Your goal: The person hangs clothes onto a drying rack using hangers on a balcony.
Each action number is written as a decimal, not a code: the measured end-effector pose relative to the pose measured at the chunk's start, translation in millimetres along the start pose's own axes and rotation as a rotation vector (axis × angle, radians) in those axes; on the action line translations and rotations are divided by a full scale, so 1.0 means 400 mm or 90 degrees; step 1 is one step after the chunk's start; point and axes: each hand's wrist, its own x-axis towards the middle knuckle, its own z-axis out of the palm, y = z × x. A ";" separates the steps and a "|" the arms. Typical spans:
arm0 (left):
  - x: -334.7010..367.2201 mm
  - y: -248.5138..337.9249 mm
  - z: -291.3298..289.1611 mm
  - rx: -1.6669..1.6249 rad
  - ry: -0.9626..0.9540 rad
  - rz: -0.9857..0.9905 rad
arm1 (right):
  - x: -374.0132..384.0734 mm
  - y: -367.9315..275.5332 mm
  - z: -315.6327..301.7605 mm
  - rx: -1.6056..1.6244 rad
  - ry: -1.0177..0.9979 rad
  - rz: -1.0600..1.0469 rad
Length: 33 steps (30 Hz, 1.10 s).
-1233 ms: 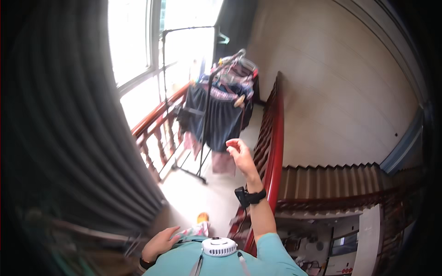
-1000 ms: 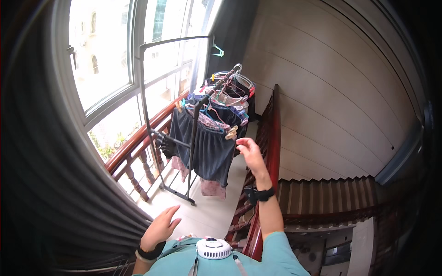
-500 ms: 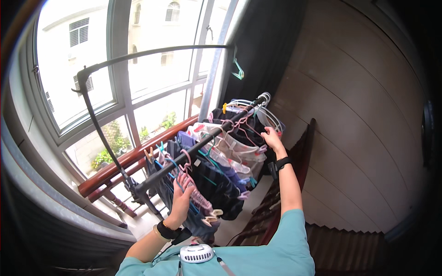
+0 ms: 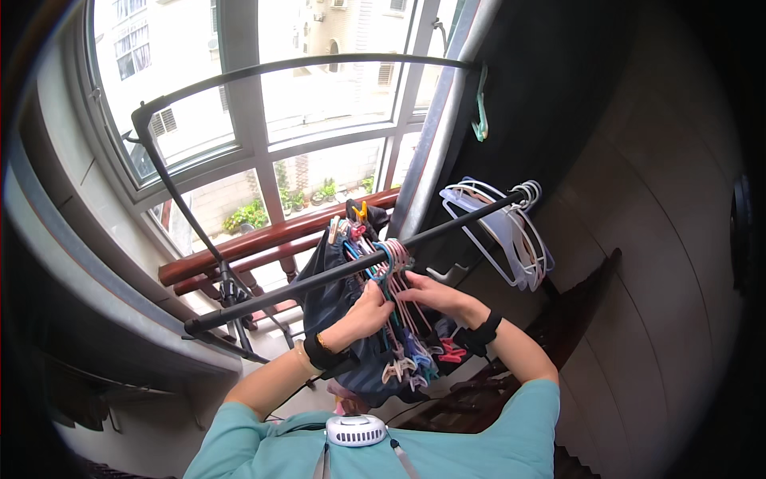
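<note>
A tight bunch of clothes hangers (image 4: 392,257) with pink and blue hooks hangs on the black rod (image 4: 299,287) of a drying rack. Dark garments (image 4: 323,267) hang packed together at its left side, and several clothespins (image 4: 403,369) dangle at the lower ends of the hangers. My left hand (image 4: 367,314) is closed on the bunch from the left, just below the rod. From the right, my right hand (image 4: 437,297) grips the same bunch, fingers bent against the pink hangers. Overlapping hangers hide some of the fingertips.
White hangers (image 4: 523,239) hang at the rod's far right end. One green hanger (image 4: 479,120) is hooked on the upper black bar (image 4: 319,59). Behind the rack run a wooden railing (image 4: 239,259) and windows. A dark wooden rail (image 4: 586,299) slants at right.
Clothes that were spread along the rod are now squeezed into one bunch near its middle. My right hand came in from the far end toward my left hand. The view shifted.
</note>
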 end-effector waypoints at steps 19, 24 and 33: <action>-0.212 0.142 -0.068 0.739 0.101 0.078 | 0.076 -0.018 0.221 0.443 0.092 0.027; -0.240 0.145 -0.101 0.569 0.036 0.087 | 0.073 0.001 0.204 0.443 0.141 -0.003; -0.477 0.323 -0.377 0.377 0.149 0.294 | -0.105 -0.019 0.266 0.258 0.246 0.020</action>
